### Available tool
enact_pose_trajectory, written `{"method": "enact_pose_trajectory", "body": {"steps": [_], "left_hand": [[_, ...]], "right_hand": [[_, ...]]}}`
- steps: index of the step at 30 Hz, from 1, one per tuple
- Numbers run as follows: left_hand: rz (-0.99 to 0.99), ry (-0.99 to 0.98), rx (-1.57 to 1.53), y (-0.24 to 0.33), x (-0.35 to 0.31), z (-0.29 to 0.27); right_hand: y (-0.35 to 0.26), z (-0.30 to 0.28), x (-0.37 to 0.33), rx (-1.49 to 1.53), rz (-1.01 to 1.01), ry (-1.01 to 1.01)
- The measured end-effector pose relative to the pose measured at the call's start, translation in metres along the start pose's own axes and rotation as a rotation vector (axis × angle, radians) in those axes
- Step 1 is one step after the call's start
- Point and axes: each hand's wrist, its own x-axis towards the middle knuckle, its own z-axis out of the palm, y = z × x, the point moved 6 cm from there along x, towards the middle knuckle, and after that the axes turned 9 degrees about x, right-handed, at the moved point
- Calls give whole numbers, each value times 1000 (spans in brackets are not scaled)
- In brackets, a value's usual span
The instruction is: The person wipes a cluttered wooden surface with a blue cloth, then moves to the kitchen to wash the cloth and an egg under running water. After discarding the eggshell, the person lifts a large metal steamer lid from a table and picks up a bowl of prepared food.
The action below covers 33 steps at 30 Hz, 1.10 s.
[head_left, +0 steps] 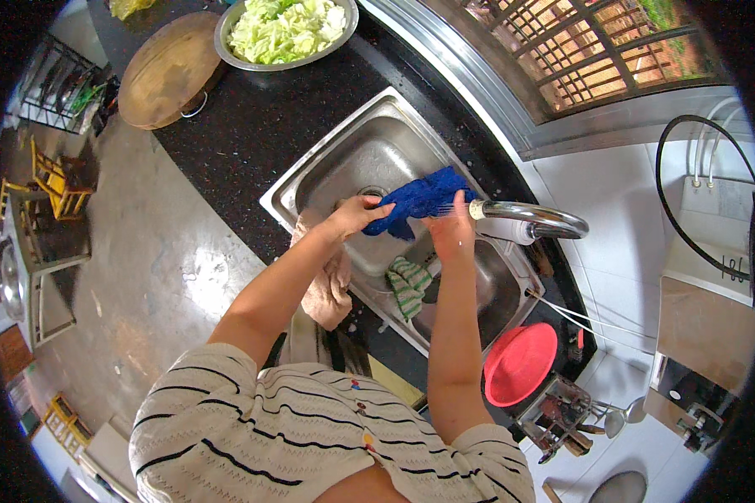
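A wet-looking blue cloth (pixel 419 201) is stretched between my two hands over the stainless double sink (pixel 331 159). My left hand (pixel 359 215) pinches its left end, fingers closed. At the other end my right hand (pixel 453 222) grips the cloth just under the mouth of the curved chrome faucet (pixel 537 214), where thin streams of water run onto it. A green-and-white striped cloth (pixel 409 287) hangs over the divider between the two basins. Draped over the sink's near left edge is a pinkish-beige towel (pixel 325 285).
A metal bowl of chopped pale-green cabbage (pixel 289 32) and a round wooden chopping board (pixel 172 71) stand on the black counter (pixel 226 159). To the right are a red plastic basin (pixel 520 365) and a utensil rack (pixel 562 411). A barred window (pixel 596 50) lies beyond the faucet.
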Motion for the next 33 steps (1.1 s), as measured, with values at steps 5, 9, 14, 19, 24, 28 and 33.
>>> {"method": "enact_pose_trajectory", "body": {"steps": [5,9,14,19,24,28,33], "left_hand": [[115,143,-403,31,-18,4],[149,214,-642,31,-3,-2],[-165,240,-647,12,32,14],[-22,138,-974,-63,81,29],[-244,237,-677,-34,41,53],[-256,329,-727,-24,27,40],[-146,30,-422,-46,52,47]], "right_hand": [[-10,-27,6,-217,-119,151],[-7,-6,5,-284,-222,-56],[49,10,14,-897,-376,-128],[57,55,20,-1387,-907,147],[27,10,58,-1417,-673,468],[70,20,24,-1337,-777,254],[43,-50,63,-1365,-904,531]]}}
